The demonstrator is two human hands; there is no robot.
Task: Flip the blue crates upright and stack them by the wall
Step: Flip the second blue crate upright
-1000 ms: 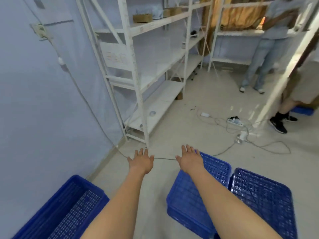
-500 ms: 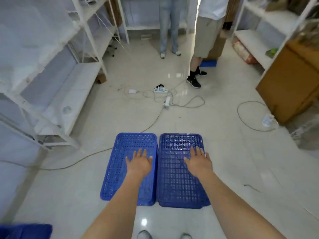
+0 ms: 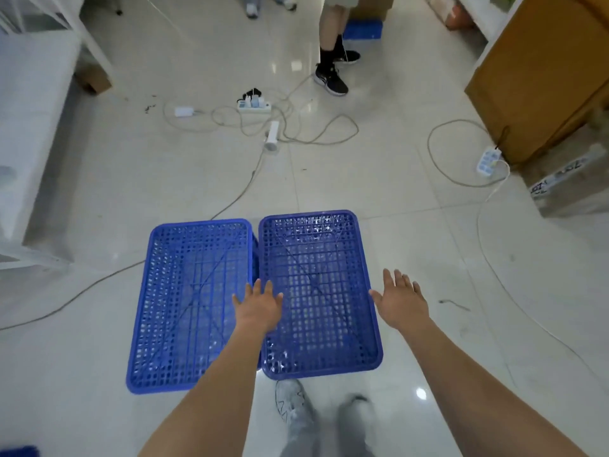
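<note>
Since the right crate [image 3: 319,291] lies bottom-up, latticed plastic, we judge it light and stiff, best gripped by its long edges. Our left hand [image 3: 258,308] and right hand [image 3: 403,301] hover spread-fingered, holding nothing.

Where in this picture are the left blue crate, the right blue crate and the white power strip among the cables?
Left crate [image 3: 184,301], head view: middle of its mesh base.
Right crate [image 3: 324,291], head view: middle of its mesh base.
Power strip [image 3: 254,106], head view: middle of its white body.
</note>
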